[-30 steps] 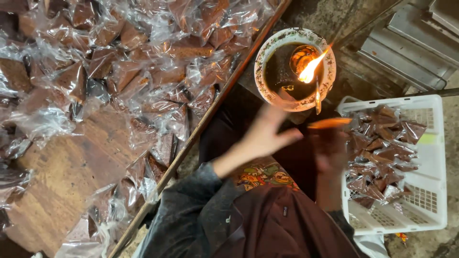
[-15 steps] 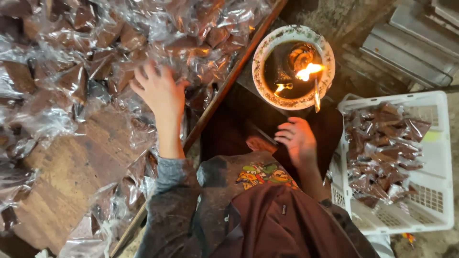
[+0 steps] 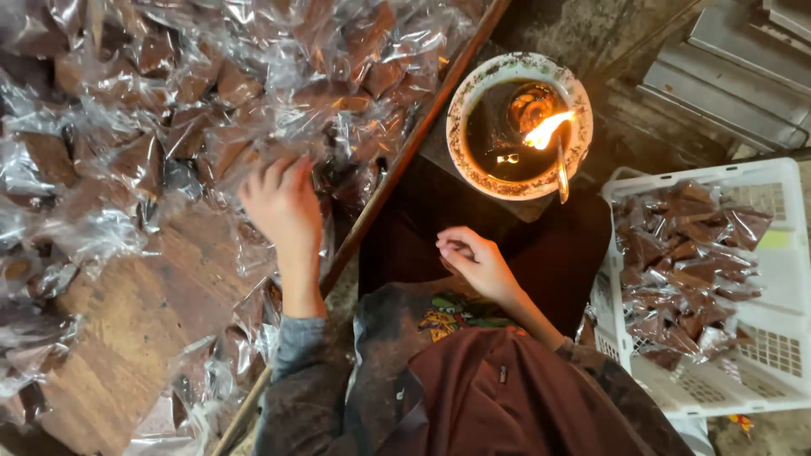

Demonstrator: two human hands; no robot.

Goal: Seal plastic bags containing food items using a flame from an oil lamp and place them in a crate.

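Wooden board (image 3: 127,312): left hand (image 3: 283,203) lower now.

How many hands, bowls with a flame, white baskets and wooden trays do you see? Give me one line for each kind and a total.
Hands: 2, left hand and right hand
Bowl with a flame: 1
White basket: 1
Wooden tray: 1
Total: 5
The clear packets are too many to count.

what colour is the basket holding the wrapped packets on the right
White, a slotted plastic basket, clearest in the head view.
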